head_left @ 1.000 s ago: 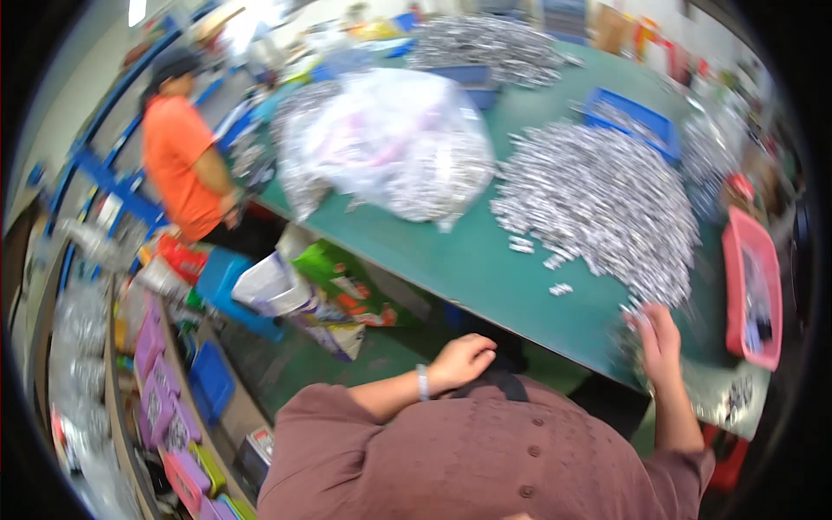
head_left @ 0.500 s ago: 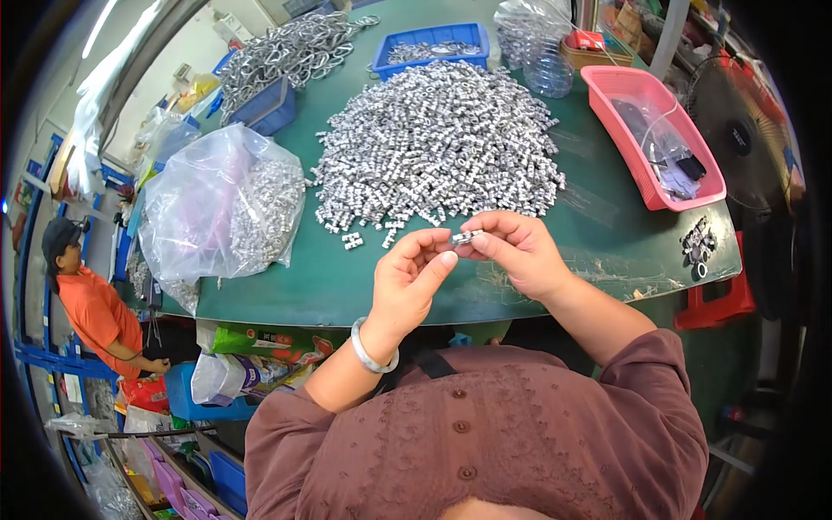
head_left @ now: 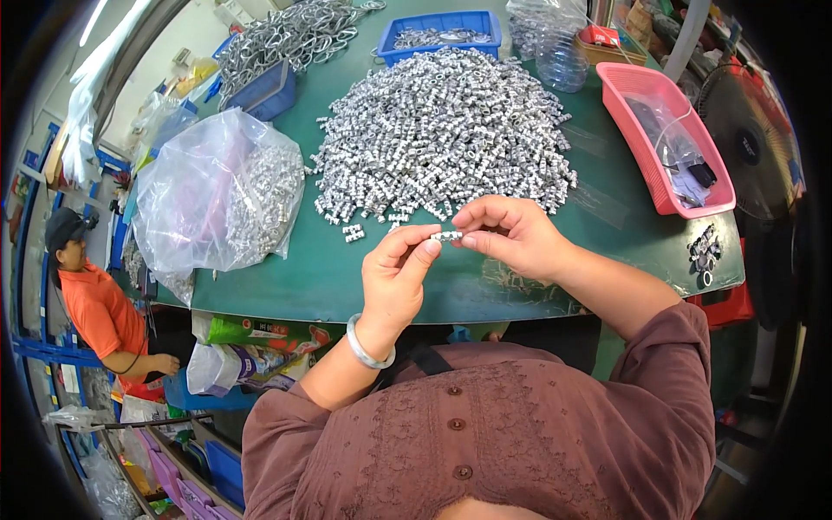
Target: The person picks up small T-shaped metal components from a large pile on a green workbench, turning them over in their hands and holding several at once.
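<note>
Ribbed fitting [head_left: 447, 236], short and silvery, is above the table [head_left: 342, 277] close to its near edge, gripped between the left hand's [head_left: 392, 282] thumb and forefinger, with the right hand's [head_left: 520, 243] fingertips at its other end. A light pinch at the ends should serve best, leaving its middle visible. It looks like metal, though too small to be sure. Toward the far edge, similar knobbly pieces form a rough heap [head_left: 442, 139].

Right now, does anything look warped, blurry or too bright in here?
In the head view, the green table has a bowed front edge; the ceiling light glares white; the left hand, right hand and small metal piece look fairly sharp.
</note>
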The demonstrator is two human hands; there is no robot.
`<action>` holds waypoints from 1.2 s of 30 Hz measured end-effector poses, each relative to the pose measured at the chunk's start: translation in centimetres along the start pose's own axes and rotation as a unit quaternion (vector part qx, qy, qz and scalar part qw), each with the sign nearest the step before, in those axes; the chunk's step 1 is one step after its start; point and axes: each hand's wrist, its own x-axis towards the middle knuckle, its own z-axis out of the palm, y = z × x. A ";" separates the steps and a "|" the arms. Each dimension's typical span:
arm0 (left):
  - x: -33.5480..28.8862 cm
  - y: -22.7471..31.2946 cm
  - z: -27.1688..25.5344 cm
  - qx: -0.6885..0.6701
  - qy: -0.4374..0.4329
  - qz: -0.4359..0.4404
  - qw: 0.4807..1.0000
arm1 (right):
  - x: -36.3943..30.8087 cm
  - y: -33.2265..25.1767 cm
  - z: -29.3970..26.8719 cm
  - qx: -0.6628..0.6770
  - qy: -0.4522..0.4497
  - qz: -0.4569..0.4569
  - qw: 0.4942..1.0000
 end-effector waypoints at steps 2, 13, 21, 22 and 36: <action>0.1 -0.3 0.0 0.001 0.001 -0.002 1.000 | 0.1 0.4 0.0 0.002 0.006 -0.010 1.000; 0.4 -1.5 0.7 -0.171 -0.011 -0.123 0.978 | -0.4 1.2 -0.7 -0.043 0.022 -0.053 0.997; 0.4 -1.6 0.6 0.083 0.001 0.100 0.991 | -0.5 1.8 -0.8 -0.033 0.029 -0.066 0.997; 0.3 -1.6 0.5 0.084 0.001 0.100 0.991 | -0.5 1.7 -0.9 -0.033 0.028 -0.066 0.997; -0.3 -2.3 -0.6 -0.359 -0.006 -0.251 0.899 | -0.5 0.1 -4.0 -0.643 -0.102 -0.090 0.754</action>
